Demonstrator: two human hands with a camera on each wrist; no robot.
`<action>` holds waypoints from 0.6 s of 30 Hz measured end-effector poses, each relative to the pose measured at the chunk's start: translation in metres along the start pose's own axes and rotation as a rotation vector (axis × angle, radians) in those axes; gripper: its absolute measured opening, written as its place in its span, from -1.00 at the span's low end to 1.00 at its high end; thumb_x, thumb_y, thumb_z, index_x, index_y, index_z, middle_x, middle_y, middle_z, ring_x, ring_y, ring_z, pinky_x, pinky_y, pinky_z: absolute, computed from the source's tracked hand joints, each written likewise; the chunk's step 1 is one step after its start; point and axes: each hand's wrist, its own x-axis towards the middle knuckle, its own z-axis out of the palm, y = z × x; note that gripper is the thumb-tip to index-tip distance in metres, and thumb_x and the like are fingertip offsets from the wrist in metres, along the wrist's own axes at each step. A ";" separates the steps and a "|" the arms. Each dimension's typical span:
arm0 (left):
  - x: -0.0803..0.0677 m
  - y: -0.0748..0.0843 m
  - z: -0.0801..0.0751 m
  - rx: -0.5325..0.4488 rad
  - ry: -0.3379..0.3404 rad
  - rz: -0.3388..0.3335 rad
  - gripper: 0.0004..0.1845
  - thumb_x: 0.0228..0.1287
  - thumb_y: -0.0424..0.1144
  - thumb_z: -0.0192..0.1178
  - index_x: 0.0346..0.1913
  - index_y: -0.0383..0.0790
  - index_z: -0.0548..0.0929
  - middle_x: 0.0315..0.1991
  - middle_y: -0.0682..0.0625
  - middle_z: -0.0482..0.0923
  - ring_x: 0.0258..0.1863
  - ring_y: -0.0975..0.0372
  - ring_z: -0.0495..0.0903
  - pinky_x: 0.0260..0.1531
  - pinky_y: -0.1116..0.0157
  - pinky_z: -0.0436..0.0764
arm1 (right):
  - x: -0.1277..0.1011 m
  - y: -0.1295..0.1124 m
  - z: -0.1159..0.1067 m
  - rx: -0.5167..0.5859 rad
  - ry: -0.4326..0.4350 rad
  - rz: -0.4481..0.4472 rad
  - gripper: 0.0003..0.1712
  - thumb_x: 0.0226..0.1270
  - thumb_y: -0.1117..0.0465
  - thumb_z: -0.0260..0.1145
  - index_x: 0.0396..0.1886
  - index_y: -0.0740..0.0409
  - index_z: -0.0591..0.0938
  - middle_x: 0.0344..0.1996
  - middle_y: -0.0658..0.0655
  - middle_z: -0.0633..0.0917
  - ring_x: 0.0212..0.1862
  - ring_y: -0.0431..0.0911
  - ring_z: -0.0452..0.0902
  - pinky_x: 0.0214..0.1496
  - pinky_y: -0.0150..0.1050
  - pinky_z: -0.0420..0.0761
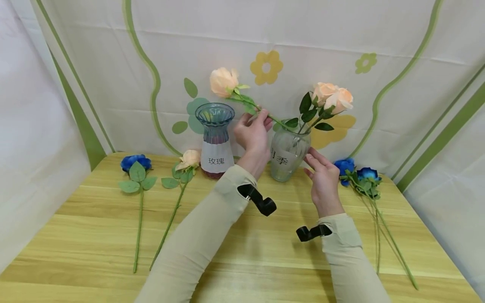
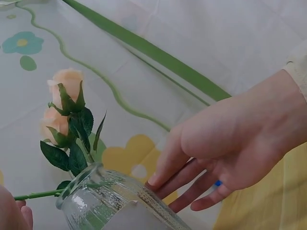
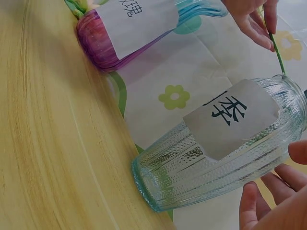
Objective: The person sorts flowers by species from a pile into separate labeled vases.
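Note:
My left hand [image 1: 253, 134] pinches the green stem of a peach rose [image 1: 223, 82], its bloom up to the left. The stem's lower end reaches the mouth of a clear ribbed glass vase [image 1: 281, 173]; how far in it goes cannot be told. Two peach roses [image 1: 333, 99] with dark leaves stand in this vase, which bears a white paper label [image 3: 232, 120]. My right hand [image 1: 325, 183] lies against the vase's right side, fingers loosely extended, as the left wrist view also shows of this hand [image 2: 225, 139].
Left of the clear vase stands a blue-and-purple glass vase [image 1: 215, 115] with a white label. A blue rose [image 1: 136, 163] and a pale peach rose [image 1: 188, 160] lie on the table's left. Two blue roses [image 1: 367, 173] lie on the right. A printed cloth [image 1: 303, 25] hangs behind.

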 end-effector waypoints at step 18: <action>0.001 -0.025 0.016 0.223 -0.018 -0.013 -0.92 0.17 -0.37 0.59 -0.29 -0.21 0.88 -0.31 0.04 0.82 -0.39 0.33 0.72 -0.20 0.39 0.77 | -0.001 0.000 0.003 -0.003 0.004 0.005 -0.51 0.62 0.12 0.28 0.46 0.04 0.60 0.53 -0.01 0.49 0.30 -0.20 0.56 0.40 -0.10 0.44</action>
